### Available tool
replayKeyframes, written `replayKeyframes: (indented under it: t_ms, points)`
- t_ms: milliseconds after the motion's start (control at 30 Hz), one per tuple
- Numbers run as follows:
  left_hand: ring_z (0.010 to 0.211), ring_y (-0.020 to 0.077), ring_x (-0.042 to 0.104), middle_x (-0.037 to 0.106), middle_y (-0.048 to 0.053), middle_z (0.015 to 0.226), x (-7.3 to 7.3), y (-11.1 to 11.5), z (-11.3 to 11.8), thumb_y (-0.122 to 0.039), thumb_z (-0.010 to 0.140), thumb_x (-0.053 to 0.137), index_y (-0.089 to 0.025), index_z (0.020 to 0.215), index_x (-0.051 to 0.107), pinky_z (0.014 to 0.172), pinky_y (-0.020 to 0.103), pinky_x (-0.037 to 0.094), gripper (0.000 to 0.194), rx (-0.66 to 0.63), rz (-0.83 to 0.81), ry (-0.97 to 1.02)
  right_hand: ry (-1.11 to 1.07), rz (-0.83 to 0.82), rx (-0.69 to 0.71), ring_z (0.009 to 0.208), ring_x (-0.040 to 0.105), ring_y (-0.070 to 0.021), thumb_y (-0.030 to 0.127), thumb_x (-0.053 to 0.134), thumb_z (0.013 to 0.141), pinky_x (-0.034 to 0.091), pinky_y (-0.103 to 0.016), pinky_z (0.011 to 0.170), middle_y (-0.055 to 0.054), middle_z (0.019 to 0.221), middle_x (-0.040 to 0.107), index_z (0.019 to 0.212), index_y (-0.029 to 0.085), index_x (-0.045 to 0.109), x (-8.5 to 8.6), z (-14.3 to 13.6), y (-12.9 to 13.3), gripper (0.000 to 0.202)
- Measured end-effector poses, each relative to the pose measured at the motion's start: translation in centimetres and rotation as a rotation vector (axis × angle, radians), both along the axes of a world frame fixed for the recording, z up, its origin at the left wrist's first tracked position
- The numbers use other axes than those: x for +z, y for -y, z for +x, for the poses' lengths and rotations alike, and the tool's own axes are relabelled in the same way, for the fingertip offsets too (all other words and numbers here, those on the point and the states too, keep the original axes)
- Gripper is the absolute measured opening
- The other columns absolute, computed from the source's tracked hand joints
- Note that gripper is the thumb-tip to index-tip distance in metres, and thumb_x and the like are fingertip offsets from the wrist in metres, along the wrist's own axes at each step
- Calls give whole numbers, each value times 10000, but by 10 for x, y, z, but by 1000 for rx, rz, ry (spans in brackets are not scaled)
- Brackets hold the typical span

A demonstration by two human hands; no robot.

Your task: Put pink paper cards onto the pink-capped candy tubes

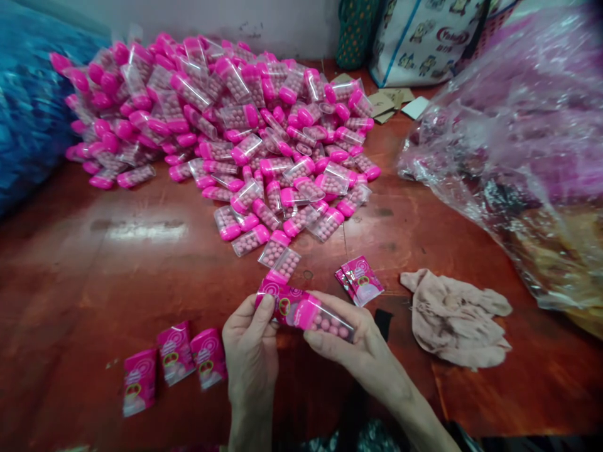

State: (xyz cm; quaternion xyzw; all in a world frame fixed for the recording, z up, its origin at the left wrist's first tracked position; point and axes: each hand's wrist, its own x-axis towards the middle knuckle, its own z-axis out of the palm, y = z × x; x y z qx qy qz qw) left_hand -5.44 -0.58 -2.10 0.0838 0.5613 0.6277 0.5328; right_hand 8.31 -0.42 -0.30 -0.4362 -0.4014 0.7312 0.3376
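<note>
My left hand [252,351] pinches the end of a pink printed sleeve [282,303]. A clear candy box with a pink cap [325,319] lies in my right hand [351,342], its cap end against the sleeve's open end. Both hands are low in the middle of the view, over the red-brown table [94,276]. Just beyond them lies a big heap of the same pink-capped candy boxes [226,119]. A small stack of flat pink sleeves [360,279] rests to the right of my hands. Three sleeved boxes [174,361] lie in a row at the lower left.
A crumpled beige cloth [455,317] lies at the right. A large clear plastic bag with pink contents [522,125] fills the right side. Blue plastic sacking [28,107] bounds the left. Printed bags [424,34] and cardboard scraps [391,100] sit at the back.
</note>
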Motion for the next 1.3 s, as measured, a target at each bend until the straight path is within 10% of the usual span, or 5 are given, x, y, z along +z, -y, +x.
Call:
replayKeyframes:
  t_ms: [267, 633, 933, 1167, 1300]
  points:
    - [727, 131, 634, 689, 44, 892, 2, 2, 8, -228, 597, 760, -167, 995, 638, 637, 201, 511, 421, -16, 91, 37, 25, 34, -73, 737, 530, -135, 254, 608, 792, 434, -221, 652, 14, 868, 605, 1108, 254, 586, 1, -2, 0, 317]
    - [654, 197, 652, 688, 61, 637, -8, -1, 11, -216, 601, 744, -112, 668, 675, 684, 316, 515, 142, -240, -111, 227, 291, 106, -15, 625, 444, -104, 339, 578, 803, 380, -192, 558, 33, 690, 504, 839, 179, 574, -7, -1, 5, 164]
    - [560, 182, 624, 682, 55, 624, 0, 0, 19, -374, 561, 755, -131, 705, 704, 601, 307, 518, 287, -227, -138, 196, -41, -9, -59, 641, 405, -104, 315, 579, 809, 358, -203, 586, 26, 743, 469, 889, 186, 565, -8, -9, 1, 153]
    - [650, 163, 629, 694, 48, 677, -4, 0, 24, -268, 597, 747, -137, 724, 715, 694, 276, 492, 185, -204, -121, 98, 337, 58, -75, 585, 405, -98, 384, 533, 839, 334, -197, 543, 45, 645, 457, 792, 195, 533, -11, -11, 11, 195]
    - [689, 198, 645, 708, 81, 730, -5, 1, 22, -330, 614, 731, -133, 740, 718, 699, 311, 504, 235, -206, -115, 169, 185, 40, -82, 582, 371, -89, 355, 554, 830, 327, -196, 536, 48, 649, 427, 779, 181, 527, -12, -12, 9, 183]
